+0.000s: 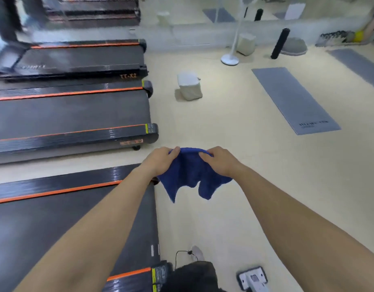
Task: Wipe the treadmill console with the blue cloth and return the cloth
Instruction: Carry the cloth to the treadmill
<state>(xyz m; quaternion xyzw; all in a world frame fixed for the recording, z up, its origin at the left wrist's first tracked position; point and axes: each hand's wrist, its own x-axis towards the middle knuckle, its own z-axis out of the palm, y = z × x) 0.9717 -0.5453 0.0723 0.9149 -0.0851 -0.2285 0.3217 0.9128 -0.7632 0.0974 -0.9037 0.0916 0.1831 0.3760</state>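
Note:
The blue cloth (pixel 189 175) hangs in the air in front of me, held by its top edge with both hands. My left hand (pixel 159 161) pinches the cloth's left top corner, and my right hand (pixel 218 161) pinches the right top corner. The cloth droops below my hands in two lobes, over the rear end of the nearest treadmill (pixel 55 218) and the floor beside it. No treadmill console is in view; only the black belts with orange side stripes show.
Two more treadmills (pixel 72 116) lie side by side to the left. On the pale floor are a white cushion block (pixel 189 86), a grey mat (pixel 293 100), a fan stand (pixel 230 59), a black roller (pixel 280 43) and a white scale (pixel 252 278) near my feet.

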